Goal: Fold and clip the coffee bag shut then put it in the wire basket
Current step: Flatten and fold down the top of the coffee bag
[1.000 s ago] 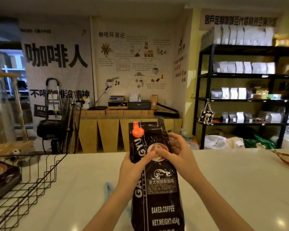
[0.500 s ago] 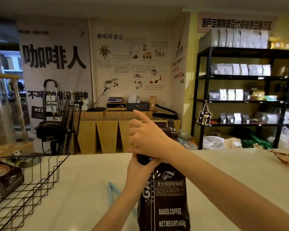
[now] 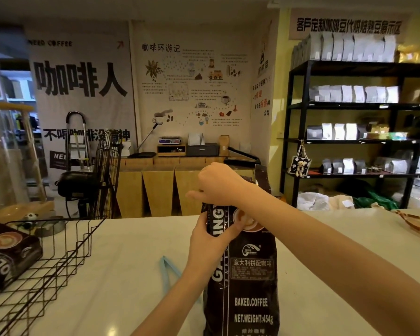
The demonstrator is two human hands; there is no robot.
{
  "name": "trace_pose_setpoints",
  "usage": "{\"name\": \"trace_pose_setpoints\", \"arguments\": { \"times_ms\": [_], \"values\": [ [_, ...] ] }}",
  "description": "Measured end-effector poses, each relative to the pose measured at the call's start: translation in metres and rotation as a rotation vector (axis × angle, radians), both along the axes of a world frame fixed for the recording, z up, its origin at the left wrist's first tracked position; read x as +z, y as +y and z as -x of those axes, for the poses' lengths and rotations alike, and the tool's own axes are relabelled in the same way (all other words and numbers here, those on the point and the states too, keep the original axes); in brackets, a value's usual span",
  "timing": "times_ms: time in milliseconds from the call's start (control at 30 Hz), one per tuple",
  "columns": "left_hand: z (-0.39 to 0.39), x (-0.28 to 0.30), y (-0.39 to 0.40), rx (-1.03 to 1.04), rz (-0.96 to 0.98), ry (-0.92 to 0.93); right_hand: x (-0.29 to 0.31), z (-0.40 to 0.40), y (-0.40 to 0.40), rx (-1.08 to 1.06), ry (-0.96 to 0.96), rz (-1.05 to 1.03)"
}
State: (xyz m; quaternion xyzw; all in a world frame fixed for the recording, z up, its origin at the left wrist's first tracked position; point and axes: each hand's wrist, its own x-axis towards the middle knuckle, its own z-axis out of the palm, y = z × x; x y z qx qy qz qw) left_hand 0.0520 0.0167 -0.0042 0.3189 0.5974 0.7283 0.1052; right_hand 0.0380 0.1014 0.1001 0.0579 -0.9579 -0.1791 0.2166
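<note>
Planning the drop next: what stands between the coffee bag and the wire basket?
Nothing visible blocks it. The bag stands upright in both hands; bare counter and a blue clip lying flat separate it from the basket to its left. A second bag fills the basket's left part.

We see from one head-worn wide-angle camera, facing forward and slightly down across the near counter (image 3: 121, 275) toward the shop wall.

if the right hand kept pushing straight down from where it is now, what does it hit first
The right hand already sits on the folded-over top of the coffee bag, so pushing down presses further into the bag itself. Below that, the left hand grips the bag's upper body, then the counter.
</note>
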Motion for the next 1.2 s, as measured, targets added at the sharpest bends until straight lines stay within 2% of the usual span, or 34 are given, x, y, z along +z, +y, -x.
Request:
{"name": "trace_pose_setpoints", "arguments": {
  "times_ms": [167,333,433,500,567,633,667,700,733,800,833,900,933,1100,1200],
  "values": [
    [0.000,-0.001,0.001,-0.013,0.018,-0.013,-0.002,-0.003,0.001,-0.062,0.079,0.166],
    [0.002,-0.001,0.000,-0.029,0.010,-0.031,-0.005,-0.004,0.000,-0.077,0.113,0.043],
    [0.004,-0.001,-0.002,-0.029,0.006,-0.045,-0.004,-0.012,0.001,-0.013,0.157,0.012],
    [0.004,-0.001,-0.002,-0.030,-0.001,-0.052,-0.008,-0.024,0.009,0.081,0.387,0.013],
    [0.003,0.000,-0.002,-0.039,-0.014,-0.055,-0.016,-0.040,0.021,0.184,0.738,0.142],
    [0.002,0.001,-0.001,-0.045,-0.016,-0.058,-0.029,-0.061,0.032,0.236,1.027,0.456],
    [0.001,0.002,-0.001,-0.047,-0.018,-0.066,-0.037,-0.070,0.038,0.227,1.092,0.714],
    [0.001,0.002,-0.001,-0.050,-0.018,-0.075,-0.045,-0.076,0.044,0.202,1.076,1.016],
    [0.000,0.003,0.000,-0.054,-0.018,-0.086,-0.052,-0.080,0.048,0.174,0.972,1.331],
    [0.001,0.003,0.000,-0.057,-0.024,-0.121,-0.069,-0.082,0.057,0.145,0.606,1.874],
    [0.002,0.003,0.000,-0.061,-0.034,-0.153,-0.077,-0.082,0.058,0.120,0.433,2.043],
    [0.006,0.003,0.000,-0.075,-0.056,-0.223,-0.090,-0.083,0.054,0.081,0.218,2.129],
    [0.008,0.002,0.000,-0.075,-0.062,-0.250,-0.095,-0.081,0.052,0.072,0.193,2.120],
    [0.014,0.001,-0.001,-0.104,-0.081,-0.307,-0.100,-0.075,0.047,0.101,0.345,2.065],
    [0.016,0.001,-0.001,-0.136,-0.093,-0.312,-0.100,-0.074,0.045,0.111,0.368,2.055]
  ]
}}
